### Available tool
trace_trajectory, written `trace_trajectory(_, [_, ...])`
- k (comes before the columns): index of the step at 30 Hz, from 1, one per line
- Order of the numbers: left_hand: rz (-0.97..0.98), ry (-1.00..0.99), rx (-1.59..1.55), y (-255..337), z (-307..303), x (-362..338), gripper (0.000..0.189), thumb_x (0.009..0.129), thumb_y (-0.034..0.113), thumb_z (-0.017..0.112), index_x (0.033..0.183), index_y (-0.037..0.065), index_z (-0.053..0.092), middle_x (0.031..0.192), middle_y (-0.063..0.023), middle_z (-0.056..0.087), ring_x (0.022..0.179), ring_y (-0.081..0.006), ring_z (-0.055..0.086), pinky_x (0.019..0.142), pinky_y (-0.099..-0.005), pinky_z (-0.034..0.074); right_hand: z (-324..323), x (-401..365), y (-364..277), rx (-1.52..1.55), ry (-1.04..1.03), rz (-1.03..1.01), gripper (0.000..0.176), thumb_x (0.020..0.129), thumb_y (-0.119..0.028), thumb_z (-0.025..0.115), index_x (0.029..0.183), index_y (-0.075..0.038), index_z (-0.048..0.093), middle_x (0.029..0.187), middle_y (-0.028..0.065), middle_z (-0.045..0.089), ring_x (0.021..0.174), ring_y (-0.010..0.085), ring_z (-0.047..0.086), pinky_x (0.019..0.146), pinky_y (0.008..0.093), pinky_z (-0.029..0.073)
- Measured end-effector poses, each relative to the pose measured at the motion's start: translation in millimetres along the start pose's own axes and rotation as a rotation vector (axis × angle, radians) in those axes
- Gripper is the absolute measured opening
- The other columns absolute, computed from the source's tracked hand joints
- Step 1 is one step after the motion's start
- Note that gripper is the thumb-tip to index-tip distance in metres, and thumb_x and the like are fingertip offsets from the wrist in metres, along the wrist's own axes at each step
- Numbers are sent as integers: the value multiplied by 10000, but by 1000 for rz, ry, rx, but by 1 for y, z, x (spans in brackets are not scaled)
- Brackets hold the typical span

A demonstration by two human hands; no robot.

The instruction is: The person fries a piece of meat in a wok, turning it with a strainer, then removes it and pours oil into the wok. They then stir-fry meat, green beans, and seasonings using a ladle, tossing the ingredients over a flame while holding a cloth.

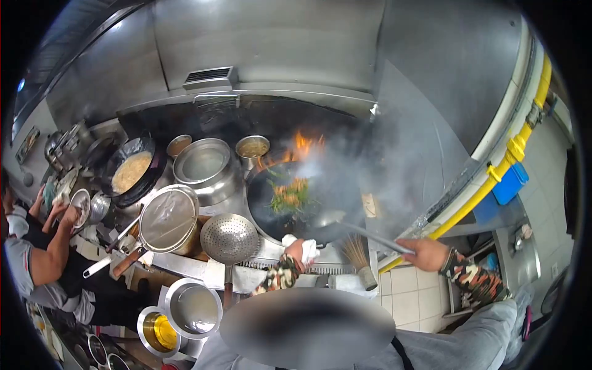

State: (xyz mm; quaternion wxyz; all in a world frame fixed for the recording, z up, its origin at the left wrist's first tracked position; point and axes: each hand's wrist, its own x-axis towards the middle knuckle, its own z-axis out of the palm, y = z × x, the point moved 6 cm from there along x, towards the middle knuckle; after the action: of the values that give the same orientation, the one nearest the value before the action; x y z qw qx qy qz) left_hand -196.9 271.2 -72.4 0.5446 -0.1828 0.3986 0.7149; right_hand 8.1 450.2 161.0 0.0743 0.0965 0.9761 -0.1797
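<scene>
My left hand (298, 251) is closed round a folded white cloth (311, 250) at the near rim of a dark wok (260, 209). My right hand (427, 254) grips the long metal handle of a wok ladle (376, 237). Its head reaches into the wok and is partly blurred by smoke. Green vegetables with orange-brown pieces (290, 195) are in the wok, seemingly tossed up. Behind them, orange flames (302, 147) rise at the far rim. Smoke hides much of the wok's right side.
Left of the wok are a perforated strainer (230, 238), a lidded pot (168, 219) and a large steel pot (202, 163). A bamboo brush (357, 259) stands near my right hand. Two bowls (193, 308) (159, 333) sit in front. A co-worker (46, 265) works at left. A yellow pipe (515, 148) runs at right.
</scene>
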Motion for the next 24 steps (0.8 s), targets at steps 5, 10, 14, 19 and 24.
trace_trajectory(5, [-42,5,84,11,-20,62,226,858,334,445,862,149,576,751,-28,603,692,-216,604,524,-369,464,74,74,25,6,121,107,368,835,-243,523,1167,-89,485,851,204,612,812,382,589,715,457,465])
trace_trajectory(10, [-83,-247,-105,14,-13,14,356,810,411,556,1022,124,559,1009,-81,592,992,-333,538,930,-579,345,138,163,15,546,265,251,484,836,-253,536,1254,-31,435,1006,240,586,927,398,563,812,426,460])
trace_trajectory(14, [-7,-462,-246,7,-23,30,444,805,369,570,1141,82,520,1109,-126,554,1068,-352,513,890,-493,438,142,147,7,257,323,158,468,834,-276,535,1233,-42,457,958,251,592,928,390,566,808,423,455])
trace_trajectory(19, [-98,-130,12,14,-25,82,224,875,309,448,789,144,573,697,-2,591,675,-206,575,592,-373,495,70,39,-18,208,157,-31,462,845,-233,540,1272,-90,434,985,186,597,855,344,588,749,401,476])
trace_trajectory(24, [-101,-208,133,-20,16,-9,226,897,253,413,796,146,584,683,5,597,626,-178,582,474,-307,480,9,-38,-38,754,-415,430,430,892,-190,508,1312,-157,418,591,-29,409,467,46,423,395,216,384])
